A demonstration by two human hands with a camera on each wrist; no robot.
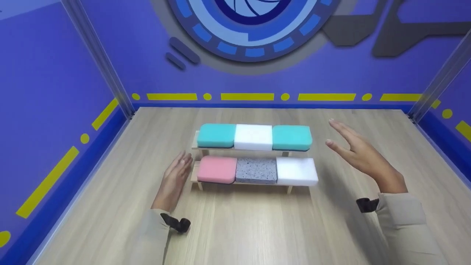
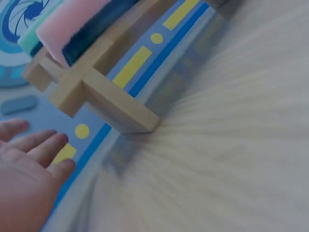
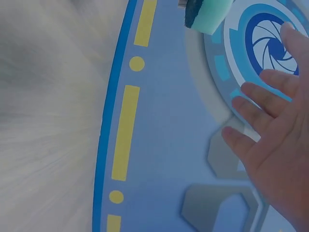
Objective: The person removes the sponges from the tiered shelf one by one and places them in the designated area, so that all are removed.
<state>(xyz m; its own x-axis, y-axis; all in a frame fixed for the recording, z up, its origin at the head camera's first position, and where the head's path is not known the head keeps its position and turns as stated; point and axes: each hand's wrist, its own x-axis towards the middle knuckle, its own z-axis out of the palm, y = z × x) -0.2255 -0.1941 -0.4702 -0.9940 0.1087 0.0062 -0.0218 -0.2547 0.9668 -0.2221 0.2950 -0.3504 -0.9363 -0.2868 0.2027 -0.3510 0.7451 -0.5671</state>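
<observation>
Two low wooden racks stand one behind the other, each bearing a row of sponges. On the front rack (image 1: 195, 177) lie a pink sponge (image 1: 217, 169), a speckled grey block (image 1: 256, 170) and a white sponge (image 1: 297, 171). The rear rack (image 1: 195, 142) carries a teal sponge (image 1: 216, 135), a white block (image 1: 253, 137) and another teal sponge (image 1: 292, 137). My left hand (image 1: 176, 180) is beside the front rack's left end, fingers extended, holding nothing. To the right of the racks, my right hand (image 1: 358, 151) hovers with fingers and thumb spread, holding nothing.
A light wood tabletop (image 1: 243, 228) lies under the racks. Blue printed panels enclose it, with a back wall (image 1: 254, 82) behind and a left wall (image 1: 44, 110). Metal posts (image 1: 99, 59) stand at the back corners.
</observation>
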